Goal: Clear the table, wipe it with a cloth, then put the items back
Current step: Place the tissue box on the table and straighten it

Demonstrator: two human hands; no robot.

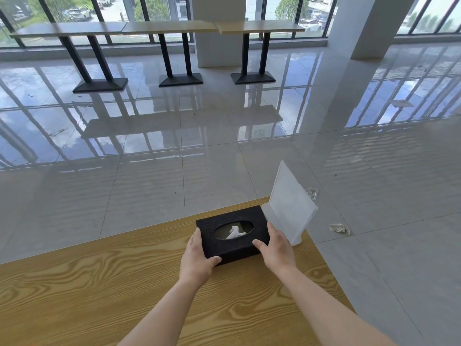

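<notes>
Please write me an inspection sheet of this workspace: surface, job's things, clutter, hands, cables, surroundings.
Surface: wooden table, no cloth seen on it.
Job's things: black tissue box near the far corner; clear sign stand upright beside it, on its right.
Clutter: two crumpled wrappers on the floor, right of the table.
Hands: left hand and right hand grip the tissue box at its ends.
Cables: nothing seen.
Surroundings: glossy tiled floor, long tables by the windows, white pillar.

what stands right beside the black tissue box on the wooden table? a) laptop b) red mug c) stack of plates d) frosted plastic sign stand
d: a frosted plastic sign stand stands upright at the right end of the black rectangular tissue box.
</notes>
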